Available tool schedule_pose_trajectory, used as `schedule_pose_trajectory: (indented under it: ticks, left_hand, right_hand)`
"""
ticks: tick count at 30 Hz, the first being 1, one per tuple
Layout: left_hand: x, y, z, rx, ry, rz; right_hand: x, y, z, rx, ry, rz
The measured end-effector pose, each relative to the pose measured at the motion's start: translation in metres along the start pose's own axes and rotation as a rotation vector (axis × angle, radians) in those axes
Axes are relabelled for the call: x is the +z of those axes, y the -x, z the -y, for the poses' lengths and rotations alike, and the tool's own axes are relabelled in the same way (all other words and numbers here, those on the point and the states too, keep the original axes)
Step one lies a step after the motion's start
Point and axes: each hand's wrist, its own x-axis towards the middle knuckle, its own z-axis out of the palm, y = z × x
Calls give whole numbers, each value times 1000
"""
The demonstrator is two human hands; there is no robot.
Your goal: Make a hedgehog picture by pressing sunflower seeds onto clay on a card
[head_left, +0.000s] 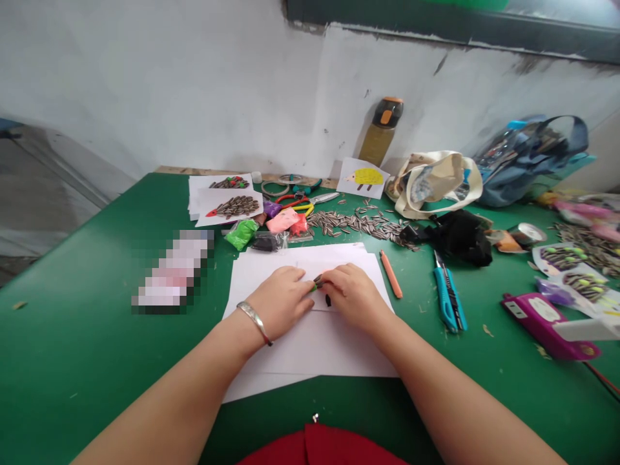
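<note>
My red clothing (322, 447) is nearest; beyond, over white paper (290, 349), my right hand (357, 296) pinches dark seeds (318, 281); whether my left hand (279, 302) grips them, I can't tell. They look light, slippery, best pinched mid-length.

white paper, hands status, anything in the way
Left hand and right hand over white paper; fingertips at green-and-brown piece, partly hidden by fingers; box cutter off right.
</note>
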Motion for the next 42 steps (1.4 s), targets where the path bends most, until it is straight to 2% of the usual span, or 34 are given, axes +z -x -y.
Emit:
schedule_pose_trajectory:
  ticks: [5, 12, 25, 33, 42]
  left_hand:
    - [0, 1, 0, 15, 12, 0]
    - [2, 0, -1, 43, 13, -5]
    - [8, 0, -4, 101, -135, -18]
    - [1, 1, -3, 56, 13, 10]
    - [3, 1, -5, 71, 1, -5]
  right_hand:
    - [-4, 1, 0, 34, -1, 4]
    - [-4, 1, 0, 0, -24, 22]
    - [1, 0, -1, -11, 19, -21]
    - [-4, 0, -4, 51, 12, 6]
    - [-12, 3, -2, 94, 78, 29]
